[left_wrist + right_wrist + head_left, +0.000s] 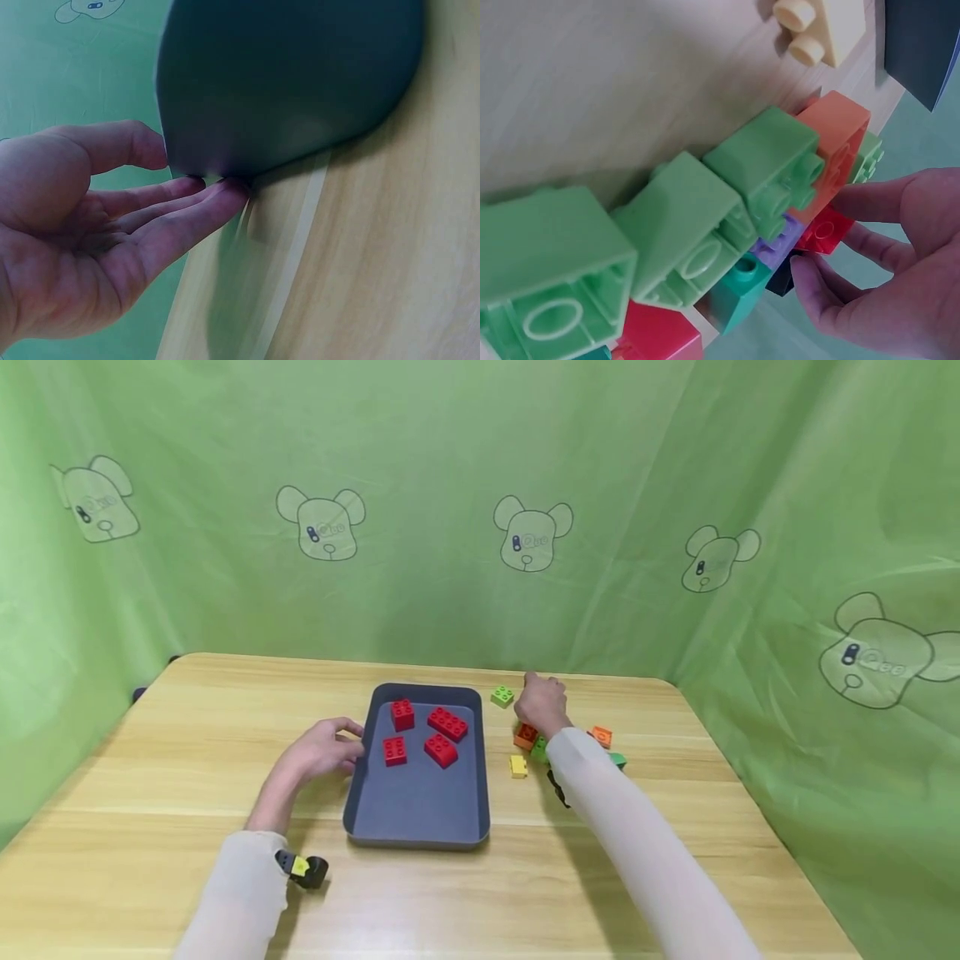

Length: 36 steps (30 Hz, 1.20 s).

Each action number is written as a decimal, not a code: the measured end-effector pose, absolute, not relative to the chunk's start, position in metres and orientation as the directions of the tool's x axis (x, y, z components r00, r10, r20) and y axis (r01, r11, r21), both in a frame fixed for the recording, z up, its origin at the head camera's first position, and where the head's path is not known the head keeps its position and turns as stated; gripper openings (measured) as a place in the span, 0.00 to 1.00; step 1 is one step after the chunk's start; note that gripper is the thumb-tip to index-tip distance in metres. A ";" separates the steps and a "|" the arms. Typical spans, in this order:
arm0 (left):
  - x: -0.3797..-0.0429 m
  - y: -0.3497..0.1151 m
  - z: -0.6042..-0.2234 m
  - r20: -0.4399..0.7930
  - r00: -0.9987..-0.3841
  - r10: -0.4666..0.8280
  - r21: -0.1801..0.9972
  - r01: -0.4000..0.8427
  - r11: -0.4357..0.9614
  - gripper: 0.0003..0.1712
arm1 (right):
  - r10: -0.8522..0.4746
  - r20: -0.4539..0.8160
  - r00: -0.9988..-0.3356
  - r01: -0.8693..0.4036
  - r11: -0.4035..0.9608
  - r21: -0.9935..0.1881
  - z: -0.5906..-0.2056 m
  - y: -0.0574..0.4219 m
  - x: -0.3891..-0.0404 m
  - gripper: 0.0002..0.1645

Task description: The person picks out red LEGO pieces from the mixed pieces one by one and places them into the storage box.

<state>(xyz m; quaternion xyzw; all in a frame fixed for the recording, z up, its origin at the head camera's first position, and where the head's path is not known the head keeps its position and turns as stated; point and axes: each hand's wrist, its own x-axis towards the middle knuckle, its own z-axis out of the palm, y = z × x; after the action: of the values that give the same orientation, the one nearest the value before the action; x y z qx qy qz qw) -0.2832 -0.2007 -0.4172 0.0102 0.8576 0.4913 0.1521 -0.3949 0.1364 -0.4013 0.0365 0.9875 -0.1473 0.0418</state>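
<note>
Near the far edge of the counter, it's a narrow grip from the right hand, fingers bent round a red brick, with an orange brick crowding in. Tricky spot! Pinching square and lifting straight up should spare the neighbours. Across the way, the left hand lightly touches the tray, a handy brace. Room inside? Plenty at the near end, below four red bricks. Mind the rim, and the curtain behind.

Pale sleeves accompany a black-and-yellow wrist camera.
</note>
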 end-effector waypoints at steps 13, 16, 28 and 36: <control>-0.281 -0.201 -0.416 -0.248 -0.953 0.172 0.851 -0.130 0.508 0.26 | 0.040 -0.014 -0.999 0.042 0.978 -0.204 -0.391 0.138 -0.396 0.21; -0.281 -0.201 -0.416 -0.249 -0.953 0.173 0.853 -0.131 0.505 0.26 | 0.024 -0.013 -1.000 0.026 0.981 -0.192 -0.386 0.137 -0.396 0.14; -0.282 -0.201 -0.417 -0.248 -0.952 0.178 0.854 -0.129 0.503 0.26 | -0.015 -0.009 -1.000 -0.010 0.907 -0.421 -0.371 0.120 -0.388 0.22; -0.282 -0.201 -0.418 -0.241 -0.955 0.175 0.853 -0.123 0.508 0.27 | -0.107 0.026 -0.994 -0.109 0.914 -0.391 -0.361 0.097 -0.378 0.22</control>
<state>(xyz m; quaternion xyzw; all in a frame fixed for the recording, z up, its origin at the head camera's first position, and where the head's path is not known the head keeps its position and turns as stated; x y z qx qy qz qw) -0.2819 -0.2010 -0.4178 0.0152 0.8551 0.4960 0.1500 -0.3781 0.0969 -0.3614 -0.0550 0.9782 -0.2001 -0.0023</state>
